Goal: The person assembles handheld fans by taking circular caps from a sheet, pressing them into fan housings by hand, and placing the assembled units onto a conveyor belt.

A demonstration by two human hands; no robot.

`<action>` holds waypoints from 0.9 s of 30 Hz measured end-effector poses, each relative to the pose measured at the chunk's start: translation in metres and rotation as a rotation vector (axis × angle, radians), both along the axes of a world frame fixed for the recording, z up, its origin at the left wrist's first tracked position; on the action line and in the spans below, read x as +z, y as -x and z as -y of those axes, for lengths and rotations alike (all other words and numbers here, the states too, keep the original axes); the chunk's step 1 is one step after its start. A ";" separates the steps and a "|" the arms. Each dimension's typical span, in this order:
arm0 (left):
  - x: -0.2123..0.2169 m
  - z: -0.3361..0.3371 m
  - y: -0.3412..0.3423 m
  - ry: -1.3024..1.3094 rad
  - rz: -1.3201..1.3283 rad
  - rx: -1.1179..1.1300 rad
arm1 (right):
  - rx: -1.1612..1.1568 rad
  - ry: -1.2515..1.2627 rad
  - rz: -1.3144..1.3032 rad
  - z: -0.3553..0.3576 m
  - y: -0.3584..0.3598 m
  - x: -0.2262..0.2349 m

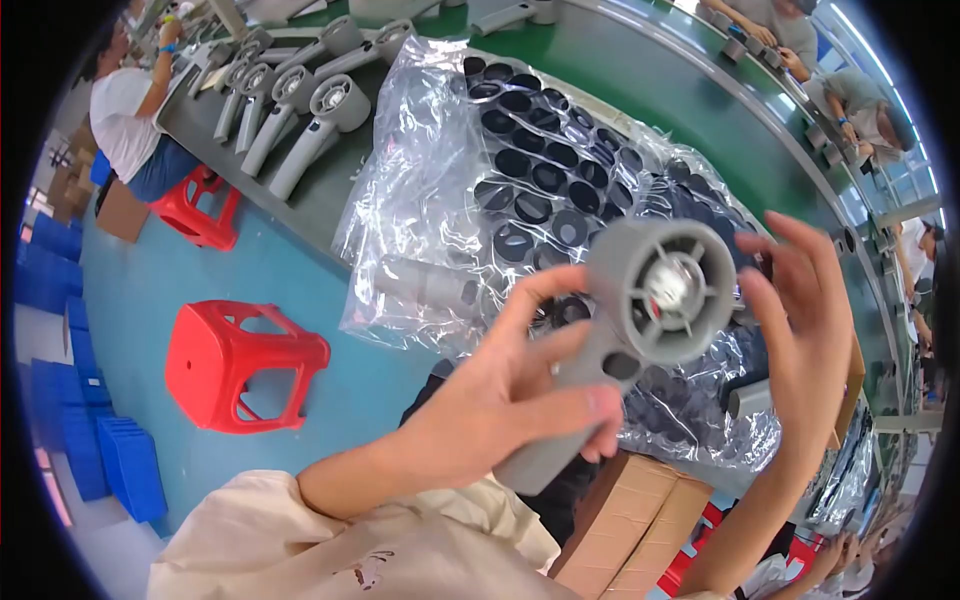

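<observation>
My left hand point(500, 400) is closed round the handle of a grey hair dryer housing point(615, 265), held tilted in front of me. Its round open end shows spokes and a shiny metal centre with a bit of red; an oval hole sits at the top of the handle. Just right of the barrel is my right hand point(805, 320), slightly blurred, its fingers apart and curved, with no thing plainly held in it. Beneath both hands lies a clear plastic bag point(420, 190) over rows of round black parts point(530, 205).
More grey dryer housings point(290, 90) lie at the bench's left end. A green conveyor belt point(660, 110) curves behind. Red stools point(215, 365) stand on the left, blue bins point(130, 465) beyond them. Cardboard point(625, 520) is below. A person in white point(130, 110) sits far left; others work across the belt.
</observation>
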State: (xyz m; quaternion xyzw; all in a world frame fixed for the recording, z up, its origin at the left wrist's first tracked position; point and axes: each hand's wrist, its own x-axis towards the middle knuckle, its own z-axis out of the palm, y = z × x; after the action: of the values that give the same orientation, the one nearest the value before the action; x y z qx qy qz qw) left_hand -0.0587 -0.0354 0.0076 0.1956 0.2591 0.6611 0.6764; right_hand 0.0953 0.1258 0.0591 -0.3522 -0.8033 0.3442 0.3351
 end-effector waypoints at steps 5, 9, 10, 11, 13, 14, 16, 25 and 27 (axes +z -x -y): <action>-0.005 0.000 -0.020 -0.010 0.094 -0.026 | 0.089 -0.138 -0.026 0.057 -0.050 0.001; -0.002 -0.003 -0.040 0.153 0.066 0.090 | -0.024 -0.087 -0.523 0.080 -0.031 -0.012; -0.004 0.000 -0.044 0.121 0.031 0.119 | -0.026 -0.082 -0.518 0.082 -0.034 -0.017; -0.005 0.001 -0.048 0.126 0.035 0.119 | -0.067 -0.105 -0.406 0.086 -0.039 -0.022; -0.006 0.004 -0.056 0.058 0.036 0.219 | -0.105 -0.128 -0.289 0.084 -0.047 -0.026; -0.006 0.006 -0.059 0.058 0.040 0.220 | -0.023 -0.172 -0.240 0.080 -0.051 -0.026; -0.008 0.009 -0.063 -0.030 -0.092 0.244 | 0.089 -0.198 -0.177 0.077 -0.055 -0.028; -0.014 0.009 -0.066 -0.216 -0.413 0.266 | 0.003 -0.225 -0.310 0.082 -0.050 -0.035; -0.014 0.007 -0.067 -0.219 -0.388 0.274 | -0.030 -0.228 -0.316 0.085 -0.045 -0.035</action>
State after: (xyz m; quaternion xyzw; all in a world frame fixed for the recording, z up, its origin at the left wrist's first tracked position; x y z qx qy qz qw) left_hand 0.0080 -0.0426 -0.0062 0.3539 0.3350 0.7209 0.4929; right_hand 0.1402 0.0413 0.0245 -0.2654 -0.7690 0.2968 0.5001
